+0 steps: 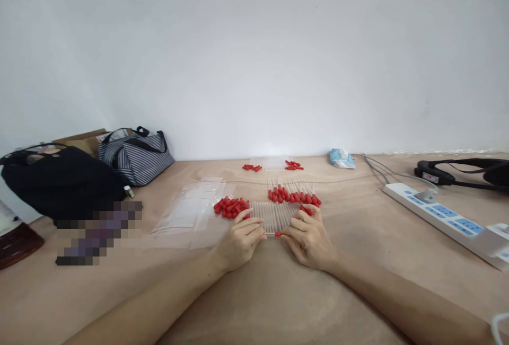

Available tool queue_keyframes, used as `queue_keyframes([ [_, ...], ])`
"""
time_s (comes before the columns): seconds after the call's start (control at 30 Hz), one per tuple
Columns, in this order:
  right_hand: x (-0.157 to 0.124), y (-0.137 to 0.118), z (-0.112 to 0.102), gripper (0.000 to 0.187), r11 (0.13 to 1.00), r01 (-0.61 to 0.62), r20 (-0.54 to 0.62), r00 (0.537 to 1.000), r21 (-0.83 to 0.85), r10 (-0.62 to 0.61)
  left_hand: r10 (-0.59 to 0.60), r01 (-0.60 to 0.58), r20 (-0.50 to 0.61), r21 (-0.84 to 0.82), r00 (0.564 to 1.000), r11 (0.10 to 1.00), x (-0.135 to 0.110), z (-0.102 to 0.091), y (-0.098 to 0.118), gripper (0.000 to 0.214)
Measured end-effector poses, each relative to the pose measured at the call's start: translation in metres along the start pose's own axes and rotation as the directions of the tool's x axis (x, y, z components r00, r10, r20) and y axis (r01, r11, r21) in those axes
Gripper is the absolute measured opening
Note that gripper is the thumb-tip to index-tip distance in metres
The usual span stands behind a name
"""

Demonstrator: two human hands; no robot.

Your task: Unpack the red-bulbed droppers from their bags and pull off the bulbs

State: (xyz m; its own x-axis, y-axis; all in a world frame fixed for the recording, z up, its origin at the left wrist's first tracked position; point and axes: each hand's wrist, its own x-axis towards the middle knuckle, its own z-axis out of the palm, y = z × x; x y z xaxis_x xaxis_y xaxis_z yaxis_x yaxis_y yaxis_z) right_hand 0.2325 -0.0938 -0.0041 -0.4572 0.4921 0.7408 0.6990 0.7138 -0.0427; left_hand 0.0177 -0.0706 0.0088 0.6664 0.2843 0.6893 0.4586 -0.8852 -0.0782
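A row of clear glass tubes (274,215) lies on the tan table in front of me. My left hand (240,239) pinches the near end of one tube, fingers curled together. My right hand (308,239) faces it with fingers pinched on a small red cap (278,234) at that tube's end. A loose heap of red caps (230,207) lies just left of the tubes. Behind them lies a second row of tubes fitted with red caps (294,195). A further small batch (274,165) sits near the wall.
Clear plastic bags (191,210) lie left of the tubes. A black bag (59,183) and a striped bag (135,157) stand at the left. At the right are a white power strip (445,223), a black headband device (465,173), and a blue tissue pack (341,158).
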Motion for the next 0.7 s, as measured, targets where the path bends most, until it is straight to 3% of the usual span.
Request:
queue_keyframes([
  [0.13,-0.008,0.017,-0.008,0.016,0.983,-0.182,-0.068,0.981,0.009,0.182,-0.083,0.086,-0.065,0.052,0.994,0.995,-0.009,-0.007,-0.012,0.017],
  [0.27,-0.010,0.034,-0.011,0.020,0.939,-0.264,-0.052,0.958,0.221,0.282,-0.131,0.137,-0.072,0.094,0.989,0.986,-0.013,-0.009,-0.017,0.015],
  [0.37,-0.009,0.042,-0.011,0.018,0.862,-0.427,-0.034,0.891,0.273,0.452,-0.188,0.193,-0.066,0.068,0.980,0.979,-0.013,-0.006,-0.017,0.024],
  [0.5,-0.012,0.054,-0.016,0.015,0.755,-0.602,0.041,0.788,0.259,0.614,-0.221,0.224,-0.053,0.062,0.974,0.973,-0.011,0.000,-0.018,0.038],
  [0.7,-0.015,0.059,-0.021,0.014,0.725,-0.682,0.087,0.731,0.093,0.677,-0.212,0.220,-0.074,0.124,0.974,0.968,-0.005,0.010,-0.017,0.036],
])
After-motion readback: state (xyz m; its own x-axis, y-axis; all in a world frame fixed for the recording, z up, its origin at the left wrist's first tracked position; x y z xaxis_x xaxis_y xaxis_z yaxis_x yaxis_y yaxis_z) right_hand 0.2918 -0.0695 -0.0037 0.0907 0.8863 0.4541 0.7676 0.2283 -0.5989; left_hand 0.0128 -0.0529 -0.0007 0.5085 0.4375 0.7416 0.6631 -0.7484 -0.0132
